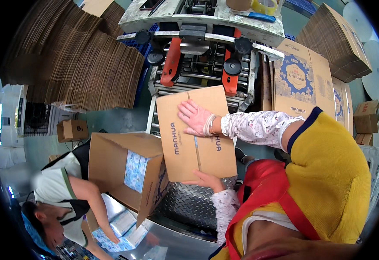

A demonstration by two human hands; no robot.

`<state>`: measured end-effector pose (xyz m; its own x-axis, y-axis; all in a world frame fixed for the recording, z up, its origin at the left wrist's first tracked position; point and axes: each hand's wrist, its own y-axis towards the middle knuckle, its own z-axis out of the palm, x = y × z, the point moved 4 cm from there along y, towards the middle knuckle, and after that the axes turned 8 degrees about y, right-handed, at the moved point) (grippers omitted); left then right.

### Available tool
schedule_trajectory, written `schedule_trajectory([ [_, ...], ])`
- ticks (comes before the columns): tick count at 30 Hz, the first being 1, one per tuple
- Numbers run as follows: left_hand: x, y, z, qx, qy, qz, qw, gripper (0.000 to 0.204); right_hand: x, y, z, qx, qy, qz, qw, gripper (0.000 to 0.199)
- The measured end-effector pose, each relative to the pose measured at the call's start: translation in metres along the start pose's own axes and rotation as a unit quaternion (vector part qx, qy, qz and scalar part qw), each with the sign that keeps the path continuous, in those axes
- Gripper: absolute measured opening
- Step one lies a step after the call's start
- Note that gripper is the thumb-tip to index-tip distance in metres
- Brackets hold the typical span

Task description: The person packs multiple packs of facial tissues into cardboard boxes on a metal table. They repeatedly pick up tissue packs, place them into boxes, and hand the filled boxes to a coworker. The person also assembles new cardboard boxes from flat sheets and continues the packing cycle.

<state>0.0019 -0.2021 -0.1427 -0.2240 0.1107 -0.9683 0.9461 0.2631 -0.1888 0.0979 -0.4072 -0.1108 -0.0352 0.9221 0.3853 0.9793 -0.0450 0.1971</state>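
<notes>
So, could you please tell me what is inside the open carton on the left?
Inside the open carton, a block of blue-and-white packs shows through the opening. The cardboard walls hide anything deeper.

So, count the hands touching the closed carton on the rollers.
2. The right hand lies flat on top of the closed carton; the left hand is at its near edge. The co-worker's hand is down at the blue packs, not on it.
</notes>
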Motion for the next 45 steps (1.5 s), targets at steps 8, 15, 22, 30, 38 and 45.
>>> schedule_trajectory([
  [8, -0.030, 0.100, 0.135, 0.112, 0.048, 0.080, 0.989, 0.067, -0.117, 0.064, -0.044, -0.116, -0.081, 0.077, 0.987, 0.063],
  [15, -0.036, 0.091, 0.134, 0.292, 0.105, -0.073, 0.948, 0.062, -0.091, -0.086, -0.082, -0.146, 0.088, 0.072, 0.983, 0.045],
  [22, 0.151, -0.001, -0.038, 0.388, 0.252, -0.295, 0.836, 0.025, -0.174, -0.375, -0.044, 0.230, -0.181, 0.464, 0.836, 0.071],
  [30, 0.159, -0.071, -0.093, 0.502, 0.300, -0.303, 0.752, 0.037, -0.192, -0.365, -0.032, 0.199, -0.200, 0.406, 0.869, 0.078],
  [38, 0.095, -0.049, -0.119, 0.450, 0.260, -0.198, 0.831, 0.038, -0.168, -0.392, -0.081, 0.152, -0.157, 0.414, 0.884, 0.025],
  [45, -0.082, -0.135, -0.050, 0.535, 0.202, 0.263, 0.778, 0.068, 0.128, -0.318, -0.253, 0.111, -0.033, 0.158, 0.981, 0.021],
])
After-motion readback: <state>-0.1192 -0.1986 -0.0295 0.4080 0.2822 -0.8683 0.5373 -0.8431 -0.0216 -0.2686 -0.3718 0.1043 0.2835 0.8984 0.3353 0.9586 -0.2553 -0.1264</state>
